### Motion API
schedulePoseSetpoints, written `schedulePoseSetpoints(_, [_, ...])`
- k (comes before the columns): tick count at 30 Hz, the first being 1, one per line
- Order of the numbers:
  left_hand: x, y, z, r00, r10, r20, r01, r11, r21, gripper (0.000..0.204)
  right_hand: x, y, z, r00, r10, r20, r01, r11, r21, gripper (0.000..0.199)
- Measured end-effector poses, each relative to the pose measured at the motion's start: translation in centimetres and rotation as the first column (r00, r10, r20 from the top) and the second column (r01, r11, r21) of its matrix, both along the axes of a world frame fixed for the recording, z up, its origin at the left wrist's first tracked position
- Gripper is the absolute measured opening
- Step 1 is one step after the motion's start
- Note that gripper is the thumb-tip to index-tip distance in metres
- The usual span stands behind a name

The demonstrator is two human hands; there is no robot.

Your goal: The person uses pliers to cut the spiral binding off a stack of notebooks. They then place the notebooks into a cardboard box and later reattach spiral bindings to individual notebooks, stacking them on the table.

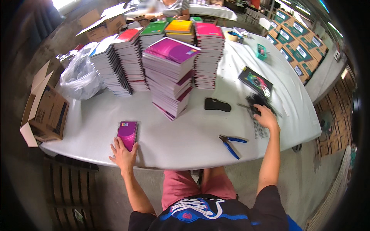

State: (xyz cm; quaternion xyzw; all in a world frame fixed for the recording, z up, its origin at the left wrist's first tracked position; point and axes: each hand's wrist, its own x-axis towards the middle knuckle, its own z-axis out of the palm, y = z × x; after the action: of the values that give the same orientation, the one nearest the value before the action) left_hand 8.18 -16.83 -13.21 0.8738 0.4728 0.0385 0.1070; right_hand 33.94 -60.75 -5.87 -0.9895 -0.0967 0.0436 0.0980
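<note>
A small purple spiral notebook (128, 131) lies near the table's front edge, its coil along the right side. My left hand (124, 157) rests on its lower end with fingers spread. To the right, my right hand (266, 118) has its fingers curled into a tangle of black spiral binding coils (259, 101), which look smeared by motion. Exactly how many coils the fingers grip is hidden. More thin coils (260, 130) lie loose below that hand. Blue-handled pliers (232, 146) lie between my hands, and a black case (217, 104) is farther back.
A tall stack of purple notebooks (169, 73) stands mid-table, with several other colored stacks behind. An open carton (50, 111) and a plastic bag (81, 79) are at left. A black patterned cover (256, 81) and a teal container (261, 51) are right. Another person (175, 9) sits beyond.
</note>
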Motion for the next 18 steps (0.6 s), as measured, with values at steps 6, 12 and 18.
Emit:
schedulePoseSetpoints(6, [0.1,-1.1,-1.0,1.0,-0.022,-0.011,0.022,0.999,0.05,0.091,3.3,0.5,-4.7,0.996,0.056,0.075,-0.03,0.951,-0.308,0.047])
schedulePoseSetpoints(12, [-1.6,-2.3,-0.2,0.992,-0.024,0.121,0.018,0.999,0.05,0.088,3.7,0.3,-4.2,0.98,0.062,0.187,-0.023,0.979,-0.203,0.029])
schedulePoseSetpoints(18, [-2.8,-0.4,-0.3,0.96,-0.099,0.26,0.099,0.995,0.012,0.081,4.9,-2.8,-4.4,0.938,0.115,0.328,-0.139,0.989,0.053,0.021])
